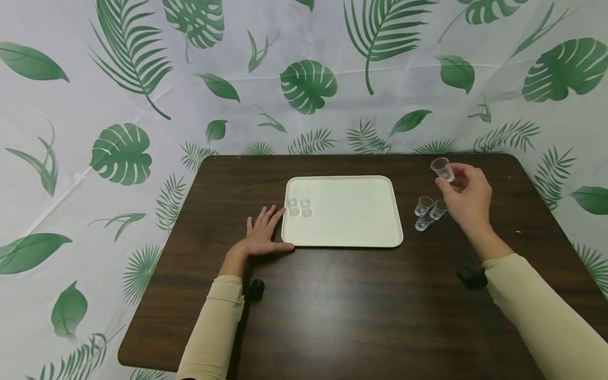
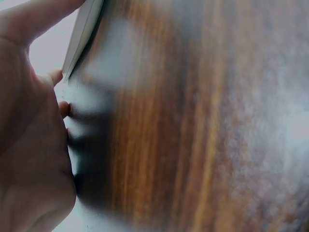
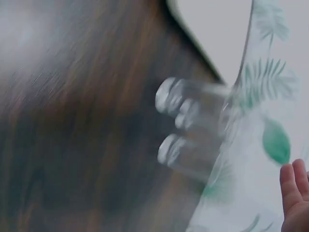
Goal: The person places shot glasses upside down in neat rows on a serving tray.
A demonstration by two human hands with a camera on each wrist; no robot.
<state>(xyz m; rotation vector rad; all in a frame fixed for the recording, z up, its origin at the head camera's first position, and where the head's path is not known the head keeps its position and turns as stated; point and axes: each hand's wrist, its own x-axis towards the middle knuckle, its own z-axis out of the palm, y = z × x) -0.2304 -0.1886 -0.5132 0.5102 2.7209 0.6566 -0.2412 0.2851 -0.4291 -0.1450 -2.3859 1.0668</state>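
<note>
Between thumb and fingers, my right hand (image 1: 470, 196) pinches a clear shot glass (image 1: 442, 169), raised over the table's far right part. Just below it, three more clear glasses (image 1: 423, 206) stand close together on the table; the right wrist view shows these glasses (image 3: 188, 154) too. My left hand (image 1: 258, 238) rests at the left side of a cream tray (image 1: 351, 211), fingers spread, thumb tip at the front left corner. The tray's edge (image 2: 79, 43) shows beside this hand in the left wrist view. Two clear glasses (image 1: 306, 209) stand side by side at the tray's left end.
The dark wood-grain table (image 1: 342, 301) has rounded corners. Behind it and along its sides hangs a white cloth (image 1: 266, 47) with green leaf prints. A dark wrist camera (image 1: 255, 290) sits on the left wrist, another camera (image 1: 472, 277) on the right.
</note>
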